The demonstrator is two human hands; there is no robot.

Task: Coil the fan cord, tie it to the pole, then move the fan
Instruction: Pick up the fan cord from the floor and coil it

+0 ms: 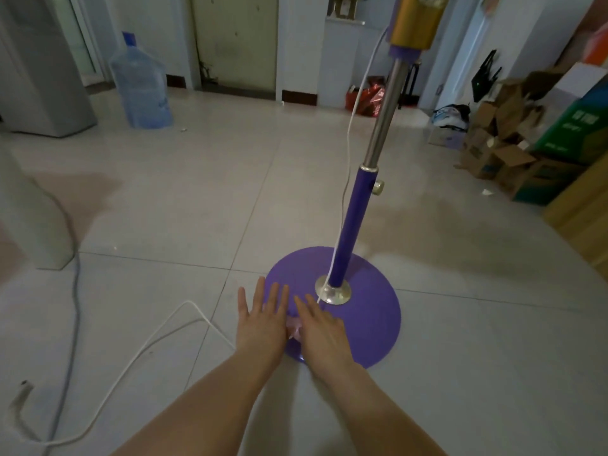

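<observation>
Down on the tiled floor, we look over 2 bare forearms reaching toward a purple fan base. Our left hand and right hand hover just over the near edge of the base, fingers spread wide and flat, each grip empty. Something small and pale pink shows between the hands; we cannot tell what it is. The pole rises from the base, purple below, metal above. A white cord hangs down beside the pole, then trails left across the floor in loose loops to its plug. Nothing is coiled yet. We judge that a hard tug on the hanging cord could tip the fan, and the slack on the floor could kink or snag.
</observation>
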